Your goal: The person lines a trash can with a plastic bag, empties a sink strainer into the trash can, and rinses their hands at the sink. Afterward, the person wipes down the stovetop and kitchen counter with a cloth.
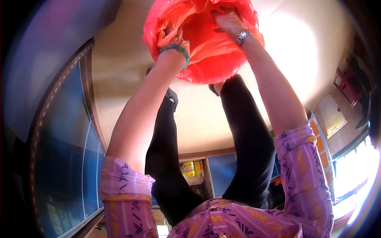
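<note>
A red plastic bag (212, 73) is spread round and wide at the top of the head view, its mouth facing me. Whether a bin stands inside it, I cannot tell. My left hand (174, 37), with a green bangle on the wrist, grips a bunched fold at the bag's left side. On the opposite side, my right hand (230, 22), wearing a metal watch (243, 36), reaches over the mouth and holds the plastic near the upper right rim. Its fingertips are partly hidden by the bag.
Pale floor (119, 87) surrounds the bag, and my shod feet are just below it. Blue cabinet panels (63, 150) run along the left. A red stool (348, 87) stands at the far right, near a white container (331, 115). Yellow items (191, 169) sit in an open cabinet.
</note>
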Available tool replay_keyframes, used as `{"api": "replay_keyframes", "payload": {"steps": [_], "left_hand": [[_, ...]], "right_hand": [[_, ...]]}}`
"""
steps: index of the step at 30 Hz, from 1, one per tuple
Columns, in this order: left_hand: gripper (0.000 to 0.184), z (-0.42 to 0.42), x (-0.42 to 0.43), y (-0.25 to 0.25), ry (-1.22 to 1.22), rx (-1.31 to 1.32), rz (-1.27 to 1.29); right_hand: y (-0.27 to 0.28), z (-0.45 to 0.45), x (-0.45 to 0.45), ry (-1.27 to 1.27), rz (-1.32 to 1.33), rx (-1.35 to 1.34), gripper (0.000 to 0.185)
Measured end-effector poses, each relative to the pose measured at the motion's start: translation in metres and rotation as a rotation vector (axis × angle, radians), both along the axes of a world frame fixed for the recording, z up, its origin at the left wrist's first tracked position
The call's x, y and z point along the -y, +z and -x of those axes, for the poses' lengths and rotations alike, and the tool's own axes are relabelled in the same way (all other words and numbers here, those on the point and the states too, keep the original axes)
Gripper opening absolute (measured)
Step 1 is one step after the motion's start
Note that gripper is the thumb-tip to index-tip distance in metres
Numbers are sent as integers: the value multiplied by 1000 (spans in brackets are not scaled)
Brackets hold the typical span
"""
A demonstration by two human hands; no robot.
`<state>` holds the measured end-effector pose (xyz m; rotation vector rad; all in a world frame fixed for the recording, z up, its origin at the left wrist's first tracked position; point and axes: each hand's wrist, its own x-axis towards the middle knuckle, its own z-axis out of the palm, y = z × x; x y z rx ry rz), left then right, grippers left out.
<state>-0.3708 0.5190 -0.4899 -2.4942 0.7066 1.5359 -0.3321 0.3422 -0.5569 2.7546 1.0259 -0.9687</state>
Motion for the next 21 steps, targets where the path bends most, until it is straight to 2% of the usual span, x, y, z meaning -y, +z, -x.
{"api": "replay_keyframes", "payload": {"steps": [1, 3, 5, 7, 8, 10, 11, 12, 13, 15, 17, 18, 19, 21], "left_hand": [[34, 3, 0, -3, 6, 1, 0], [31, 6, -1, -7, 333, 99, 281], [31, -1, 0, -7, 325, 38, 276], [41, -10, 2, -10, 652, 100, 434], [52, -17, 2, -4, 889, -34, 472], [53, -24, 2, -18, 1101, 124, 586], [50, -29, 3, -22, 1117, 165, 565], [48, -28, 3, -18, 1029, 131, 606], [39, -28, 2, -3, 1038, -42, 604], [36, 5, 0, -15, 580, 222, 664], [42, 21, -1, 20, 478, 402, 629], [39, 36, -3, 26, 447, 589, 568], [39, 41, -12, 33, 445, 597, 553], [38, 50, -28, 42, 67, 149, 152]], "right_hand": [[5, -2, -5, 64, 11, 20, 27], [15, 7, -16, 173, 231, 132, 22], [26, 19, -21, 258, 239, 158, 21], [39, 29, -26, -318, -83, -309, 21], [38, 44, -26, -318, -82, -310, 21], [34, 81, -24, -126, -120, -150, 23], [32, 81, -20, -129, -121, -148, 23], [37, 73, -24, -214, -69, -248, 23], [45, 64, -30, -295, -20, -351, 23], [52, 53, -37, -361, -12, -414, 21], [44, 52, -37, -580, -330, -417, 20], [39, 51, -32, -415, -381, -276, 25], [41, 47, -33, -409, -397, -277, 25], [47, 35, -37, -570, -416, -255, 30]]}}
